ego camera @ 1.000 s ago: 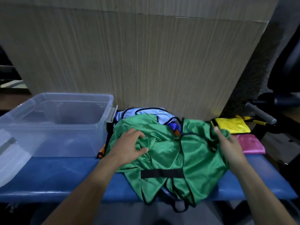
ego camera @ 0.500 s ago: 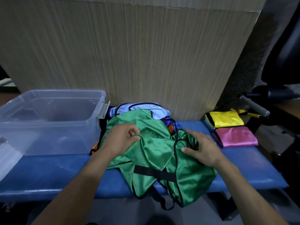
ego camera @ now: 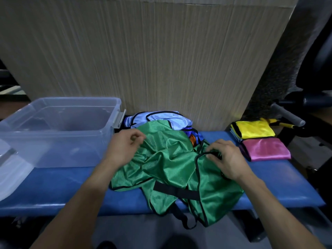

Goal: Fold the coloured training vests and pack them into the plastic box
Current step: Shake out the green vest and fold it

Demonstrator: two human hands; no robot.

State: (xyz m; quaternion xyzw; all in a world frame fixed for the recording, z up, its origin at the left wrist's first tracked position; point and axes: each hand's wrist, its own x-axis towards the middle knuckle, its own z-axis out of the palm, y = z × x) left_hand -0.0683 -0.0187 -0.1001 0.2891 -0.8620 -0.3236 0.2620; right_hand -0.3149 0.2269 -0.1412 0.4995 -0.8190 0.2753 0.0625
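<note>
1. A crumpled green training vest (ego camera: 172, 166) is spread over the middle of a blue padded bench (ego camera: 53, 187); its lower part hangs past the bench's front edge, and a black strap (ego camera: 175, 191) is seen across its lower half.
2. The vest's upper left edge is pinched by the left hand (ego camera: 124, 148), with the fingers curled round a fold of green cloth just beside the plastic box.
3. The vest's black-trimmed edge is gripped by the right hand (ego camera: 224, 159) at the vest's upper right, with the fingertips (ego camera: 209, 155) bent down onto the black trim.
4. Most of the green cloth is left lying between the two hands and below them, bunched and not yet folded flat.
5. A clear plastic box (ego camera: 59, 108) is set on the left end of the bench, open at the top; no vest is seen inside it.
6. A pale blue vest (ego camera: 167, 119) is heaped behind the green one, against the wooden panel (ego camera: 161, 51), and a scrap of orange cloth (ego camera: 192, 139) is shown between them.
7. A folded yellow vest (ego camera: 253, 129) and a folded pink vest (ego camera: 265, 149) are placed side by side on the right end of the bench, the pink one nearer the front, both well apart from the box.
8. A grey padded bar (ego camera: 287, 114) is seen beyond the bench on the right.
</note>
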